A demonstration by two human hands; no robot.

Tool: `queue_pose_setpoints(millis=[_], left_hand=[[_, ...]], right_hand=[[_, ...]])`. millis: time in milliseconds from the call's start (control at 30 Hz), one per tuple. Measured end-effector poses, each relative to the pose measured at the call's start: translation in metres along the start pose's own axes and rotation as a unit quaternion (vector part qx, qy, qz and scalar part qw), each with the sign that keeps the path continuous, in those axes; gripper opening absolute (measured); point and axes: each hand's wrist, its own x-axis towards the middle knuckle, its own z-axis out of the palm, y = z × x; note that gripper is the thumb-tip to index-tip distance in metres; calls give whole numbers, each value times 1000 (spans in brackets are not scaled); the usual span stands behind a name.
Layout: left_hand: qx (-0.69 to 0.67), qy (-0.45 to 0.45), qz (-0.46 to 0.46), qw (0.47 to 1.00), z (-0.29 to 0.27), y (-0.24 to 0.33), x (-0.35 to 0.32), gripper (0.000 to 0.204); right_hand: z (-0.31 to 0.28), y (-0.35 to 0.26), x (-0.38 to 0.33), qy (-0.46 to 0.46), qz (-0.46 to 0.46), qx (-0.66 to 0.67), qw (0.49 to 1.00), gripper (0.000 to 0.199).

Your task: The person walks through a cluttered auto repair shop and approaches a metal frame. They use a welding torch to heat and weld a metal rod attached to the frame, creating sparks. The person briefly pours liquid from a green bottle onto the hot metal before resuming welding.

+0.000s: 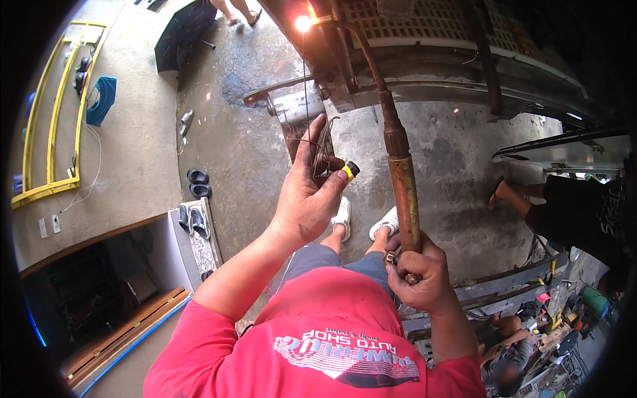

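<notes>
So the bit that worries me here is the bare fingers. The left hand has its fingers curled round a loose bunch of thin wire, with a small yellow-and-black piece pinched near the thumb; can't tell what that is. The wire runs from those fingertips up to the flame, against the rusty steel frame beyond them. If the wire gets short, I'd expect heat to reach the skin fast. The loose loops could also snag on the fingers and jerk the tip sideways.

Right hand has its fingers wrapped snugly round the bottom of the torch, the bent neck reaching well past the left fingers. A small wrist twist could swing the flame a lot, and the valve knobs sit right beside the gripping fingers, easy to bump. Hot drips could hit the white clogs below the fingers too.
</notes>
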Motion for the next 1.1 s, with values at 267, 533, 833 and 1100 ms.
queue_pose_setpoints(millis=[267, 533, 833, 1100], left_hand=[[-3, -5, 10, 1000, 3, 5, -1, 84], [9, 2, 15, 1000, -2, -4, 1, 84], [15, 3, 17, 1000, 2, 2, 0, 83], [-145, 91, -91, 981, 20, 39, 4, 84]], right_hand=[[3, -2, 1, 6, 9, -6, 1000, 21], [1, -1, -1, 9, 4, 1, 1000, 24], [0, 1, -6, 4, 0, -2, 1000, 22], [-8, -1, -16, -32, 24, 42, 998, 21]])
